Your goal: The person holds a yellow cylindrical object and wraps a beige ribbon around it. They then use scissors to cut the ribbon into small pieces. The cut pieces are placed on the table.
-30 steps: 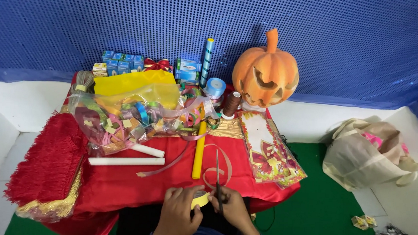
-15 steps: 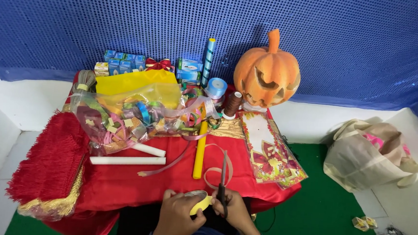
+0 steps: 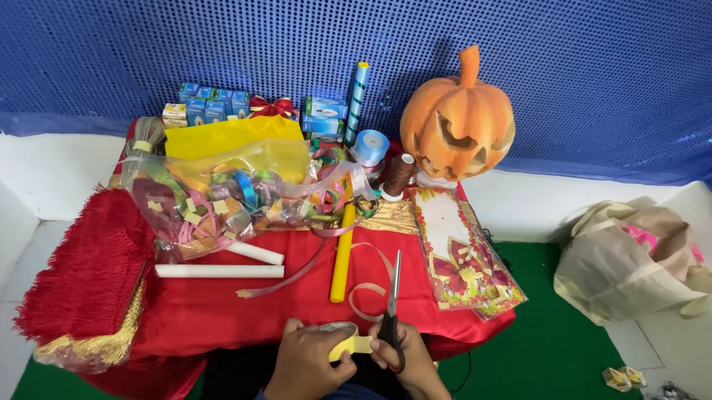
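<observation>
Left hand (image 3: 308,367), right hand (image 3: 408,358), both curled, touching.

At the back of the surface (image 3: 198,314) I see a row of small blue boxes (image 3: 211,103) standing close along the blue wall, with one pale cream box (image 3: 175,115) at their left end. Further right, two more blue boxes (image 3: 325,115) sit stacked, just beside an upright blue tube. In the middle lies a large clear plastic bag (image 3: 231,195) stuffed with coloured ribbon, with yellow sheet showing at its top. On the right side I see a flat clear packet (image 3: 461,253) printed with red and gold leaves, reaching to the surface's edge.
</observation>
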